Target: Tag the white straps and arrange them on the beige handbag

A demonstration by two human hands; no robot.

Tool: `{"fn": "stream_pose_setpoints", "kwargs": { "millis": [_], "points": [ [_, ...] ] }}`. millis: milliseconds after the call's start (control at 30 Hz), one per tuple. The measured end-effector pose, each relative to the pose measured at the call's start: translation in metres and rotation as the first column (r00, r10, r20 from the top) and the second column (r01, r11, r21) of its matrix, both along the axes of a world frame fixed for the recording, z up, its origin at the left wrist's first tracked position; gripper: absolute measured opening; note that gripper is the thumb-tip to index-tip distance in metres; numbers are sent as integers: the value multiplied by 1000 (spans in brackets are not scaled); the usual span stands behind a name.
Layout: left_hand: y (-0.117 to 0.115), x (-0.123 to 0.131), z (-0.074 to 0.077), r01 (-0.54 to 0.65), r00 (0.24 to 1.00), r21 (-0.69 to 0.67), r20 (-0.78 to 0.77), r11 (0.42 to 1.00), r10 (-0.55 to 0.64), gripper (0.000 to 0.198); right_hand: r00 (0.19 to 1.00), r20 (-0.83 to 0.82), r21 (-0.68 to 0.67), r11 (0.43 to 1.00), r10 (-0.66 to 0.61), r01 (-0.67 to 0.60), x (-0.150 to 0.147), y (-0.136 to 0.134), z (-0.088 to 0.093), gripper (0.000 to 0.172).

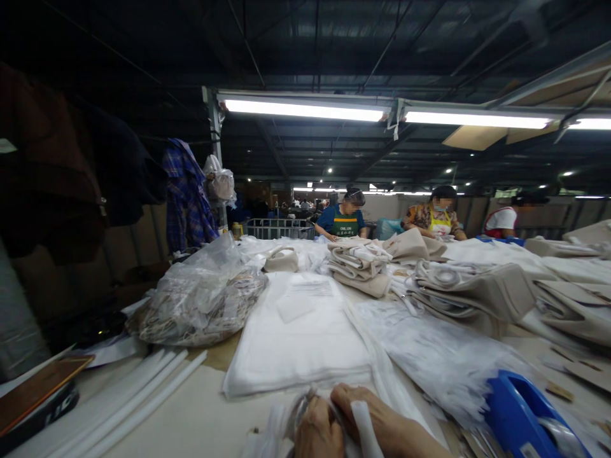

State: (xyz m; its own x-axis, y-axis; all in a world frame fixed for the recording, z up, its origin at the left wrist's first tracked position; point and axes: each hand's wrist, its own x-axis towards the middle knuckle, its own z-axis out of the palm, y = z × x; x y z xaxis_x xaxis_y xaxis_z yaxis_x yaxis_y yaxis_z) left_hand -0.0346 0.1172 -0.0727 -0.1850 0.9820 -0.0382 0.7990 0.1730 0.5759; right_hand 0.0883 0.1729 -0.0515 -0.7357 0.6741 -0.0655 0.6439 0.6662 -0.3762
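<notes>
At the bottom edge my left hand point(312, 432) and my right hand point(377, 423) meet over a clear plastic bag point(281, 429) with white cloth in it. Both hands have their fingers closed on the bag and on a white strip point(365, 429) that runs across my right hand. Just beyond them lies a stack of flat white fabric bags point(298, 337) with a paper slip on top. A long white strap point(377, 362) runs from that stack down toward my hands.
A big clear sack of printed tags point(200, 299) lies left. White tubes point(138, 397) lie near the front left. A blue tape dispenser point(525, 416) sits at the right. Folded beige bags point(472, 292) are piled behind. Three people work at the far end.
</notes>
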Motion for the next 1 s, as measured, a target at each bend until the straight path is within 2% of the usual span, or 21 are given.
{"fn": "stream_pose_setpoints", "kwargs": {
  "millis": [233,333,533,767,1000],
  "points": [
    [1,0,1,-27,1000,-11,-10,1000,27,33,995,-68,-31,997,-73,71,-1,2,-2,13],
    [1,1,2,-41,999,-15,-15,999,41,35,996,-77,-38,998,-48,45,1,2,0,5],
    [0,4,-2,-54,998,8,-18,999,54,38,996,-94,-3,1000,6,-6,2,4,-9,7],
    [5,0,-10,-5,1000,20,29,1000,5,42,989,-126,6,997,-74,75,-2,11,-31,11],
    [7,-1,-6,-5,999,15,55,1000,4,41,981,-107,-15,987,-161,160,-6,12,-30,12]
  ]
}}
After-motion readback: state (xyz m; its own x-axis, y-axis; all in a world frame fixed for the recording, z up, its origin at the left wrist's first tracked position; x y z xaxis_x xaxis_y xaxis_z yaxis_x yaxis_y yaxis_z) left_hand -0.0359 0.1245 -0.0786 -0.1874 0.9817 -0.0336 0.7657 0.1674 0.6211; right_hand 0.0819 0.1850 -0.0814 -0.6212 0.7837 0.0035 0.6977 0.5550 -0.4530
